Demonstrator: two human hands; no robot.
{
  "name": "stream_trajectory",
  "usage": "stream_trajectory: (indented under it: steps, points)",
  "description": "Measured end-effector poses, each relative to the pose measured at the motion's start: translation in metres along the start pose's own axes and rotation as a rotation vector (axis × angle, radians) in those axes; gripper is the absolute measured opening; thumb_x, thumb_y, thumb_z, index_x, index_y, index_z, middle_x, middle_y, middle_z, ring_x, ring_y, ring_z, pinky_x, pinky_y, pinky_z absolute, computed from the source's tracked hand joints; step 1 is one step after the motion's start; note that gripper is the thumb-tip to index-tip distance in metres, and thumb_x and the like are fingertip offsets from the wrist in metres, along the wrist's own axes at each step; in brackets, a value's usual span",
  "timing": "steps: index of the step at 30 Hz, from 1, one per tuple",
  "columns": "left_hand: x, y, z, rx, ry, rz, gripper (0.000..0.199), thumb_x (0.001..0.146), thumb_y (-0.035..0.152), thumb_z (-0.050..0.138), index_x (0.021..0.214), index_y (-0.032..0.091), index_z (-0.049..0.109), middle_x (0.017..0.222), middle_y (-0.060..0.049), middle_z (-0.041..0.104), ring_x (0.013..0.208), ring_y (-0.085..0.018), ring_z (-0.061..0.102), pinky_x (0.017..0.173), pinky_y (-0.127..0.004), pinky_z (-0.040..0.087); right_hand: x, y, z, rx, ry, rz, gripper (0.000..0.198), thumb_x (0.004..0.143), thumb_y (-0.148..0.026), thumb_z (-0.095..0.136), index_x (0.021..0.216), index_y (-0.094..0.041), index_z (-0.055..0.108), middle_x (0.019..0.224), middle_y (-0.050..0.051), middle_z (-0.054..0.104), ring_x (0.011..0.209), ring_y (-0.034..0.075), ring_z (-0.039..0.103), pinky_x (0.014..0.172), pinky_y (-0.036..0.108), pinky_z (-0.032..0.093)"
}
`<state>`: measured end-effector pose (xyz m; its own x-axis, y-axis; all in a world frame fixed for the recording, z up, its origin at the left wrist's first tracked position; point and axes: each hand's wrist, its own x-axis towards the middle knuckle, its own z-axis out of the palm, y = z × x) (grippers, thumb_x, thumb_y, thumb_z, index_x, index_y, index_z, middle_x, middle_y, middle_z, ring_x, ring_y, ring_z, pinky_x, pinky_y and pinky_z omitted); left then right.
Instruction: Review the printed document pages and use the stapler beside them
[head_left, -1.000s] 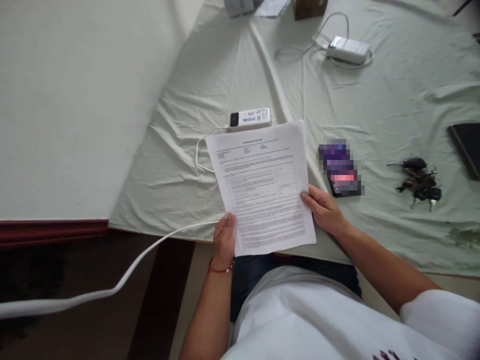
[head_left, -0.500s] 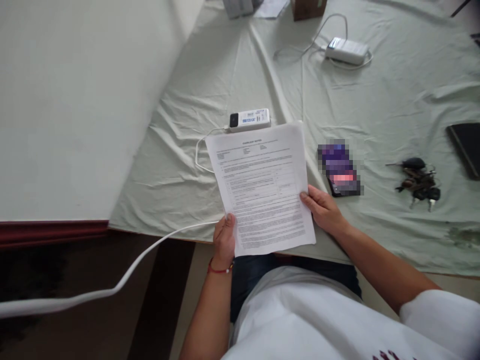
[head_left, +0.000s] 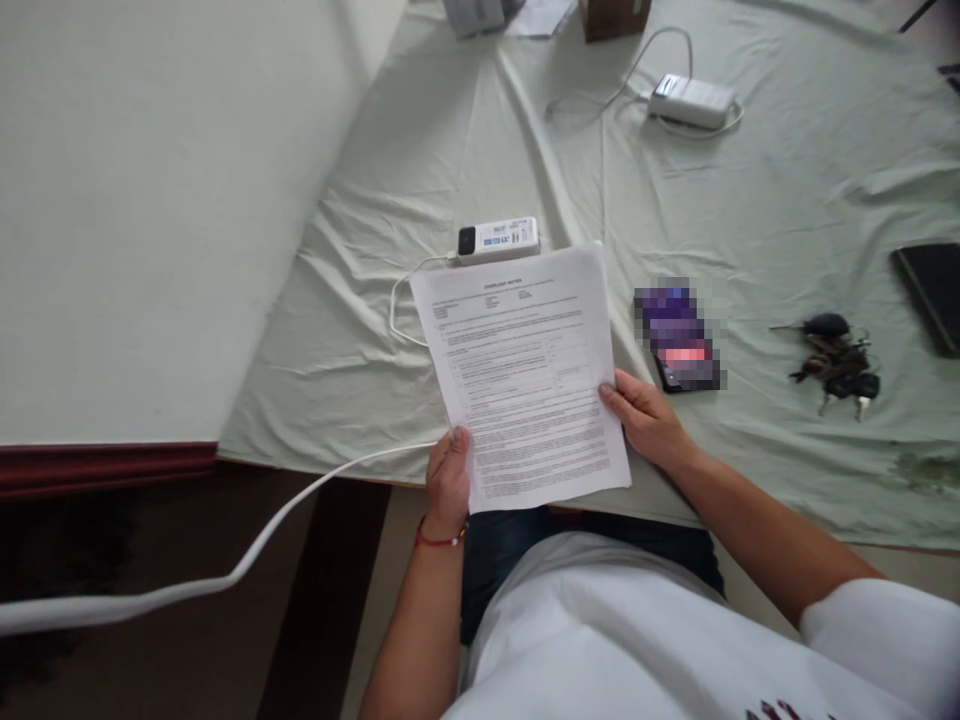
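Note:
A printed sheet of paper (head_left: 529,375), perhaps more than one, is held up in front of me, tilted slightly, its text too small to read. My left hand (head_left: 448,475) grips its lower left edge with the thumb on top. On the right edge, my right hand (head_left: 646,415) pinches the paper, thumb over the print and fingers behind. Just beyond the top edge lies a white power bank (head_left: 499,240) with a black end, a white cable (head_left: 393,312) plugged into it. To the right of the paper rests a phone (head_left: 681,340), its screen blurred out.
A bunch of keys (head_left: 836,360) and a dark wallet-like object (head_left: 930,295) lie at the right on the wrinkled green tablecloth (head_left: 420,190). Further back are another white device with a cable (head_left: 691,102) and a brown box (head_left: 613,18). A thick white cable (head_left: 292,510) crosses the lower left.

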<state>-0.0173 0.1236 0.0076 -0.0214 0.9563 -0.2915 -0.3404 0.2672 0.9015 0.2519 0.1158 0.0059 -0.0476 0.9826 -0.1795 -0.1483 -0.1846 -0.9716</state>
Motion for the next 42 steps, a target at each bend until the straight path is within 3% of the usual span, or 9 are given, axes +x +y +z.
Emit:
stream_trajectory:
  steps: [16, 25, 29, 33, 42]
  points:
    - [-0.002, 0.005, 0.004, 0.091, -0.006, -0.003, 0.042, 0.083, 0.052, 0.075, 0.105, 0.017, 0.079, 0.110, -0.012, 0.078, 0.105, -0.030, 0.073, 0.094, -0.042, 0.059, 0.000, 0.000, 0.000, -0.011, 0.013, 0.000, 0.035, 0.096, -0.052, 0.059, 0.117, -0.026, 0.067, 0.101, 0.003, 0.074, 0.088, 0.022, 0.068, 0.080, 0.036, 0.058]
    - [-0.002, 0.005, 0.004, 0.095, -0.036, -0.031, 0.039, 0.081, 0.044, 0.079, 0.109, 0.016, 0.078, 0.112, -0.012, 0.077, 0.110, -0.032, 0.071, 0.098, -0.045, 0.058, 0.000, -0.005, 0.001, -0.029, 0.033, 0.001, 0.030, 0.094, -0.052, 0.061, 0.105, -0.025, 0.067, 0.094, 0.002, 0.072, 0.082, 0.021, 0.066, 0.070, 0.031, 0.055]
    - [-0.001, 0.004, 0.005, 0.113, -0.024, -0.024, 0.040, 0.082, 0.045, 0.079, 0.108, 0.016, 0.078, 0.114, -0.013, 0.077, 0.110, -0.032, 0.071, 0.099, -0.045, 0.057, 0.000, -0.009, 0.004, 0.029, 0.084, 0.010, 0.029, 0.088, -0.052, 0.069, 0.095, -0.025, 0.063, 0.082, 0.000, 0.068, 0.069, 0.017, 0.063, 0.059, 0.028, 0.052]
    - [0.000, 0.001, 0.002, 0.131, -0.015, 0.001, 0.043, 0.080, 0.047, 0.079, 0.109, 0.016, 0.078, 0.113, -0.013, 0.077, 0.109, -0.032, 0.072, 0.099, -0.046, 0.057, 0.001, -0.010, 0.005, 0.075, 0.153, -0.007, 0.033, 0.083, -0.051, 0.076, 0.090, -0.025, 0.057, 0.079, -0.001, 0.066, 0.068, 0.016, 0.062, 0.059, 0.028, 0.052]
    - [0.000, 0.003, 0.000, 0.326, -0.084, 0.072, 0.039, 0.073, 0.038, 0.086, 0.105, 0.016, 0.079, 0.108, -0.012, 0.079, 0.098, -0.029, 0.075, 0.088, -0.041, 0.061, 0.001, -0.004, 0.003, -0.098, 0.220, -0.097, 0.027, 0.087, -0.048, 0.072, 0.091, -0.025, 0.059, 0.079, 0.000, 0.063, 0.068, 0.016, 0.057, 0.060, 0.028, 0.048]
